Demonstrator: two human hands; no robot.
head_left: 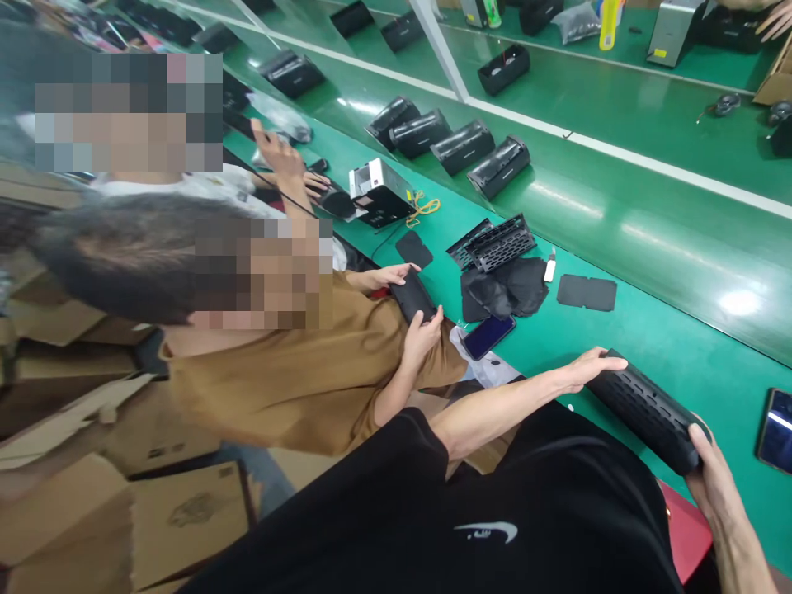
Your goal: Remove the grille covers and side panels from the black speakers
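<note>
At green bench (699,351), both hands (585,371) (711,466) hold blk casing (647,412); shirt (396,520) w/ swoosh logo (504,529).

Phone (777,431) cut off at right, right hand (714,474) partly hidden by casing (647,411), cardboard (68,516) blurred

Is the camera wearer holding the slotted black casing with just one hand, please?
No, the left hand and the right hand hold opposite ends of the casing.
</note>
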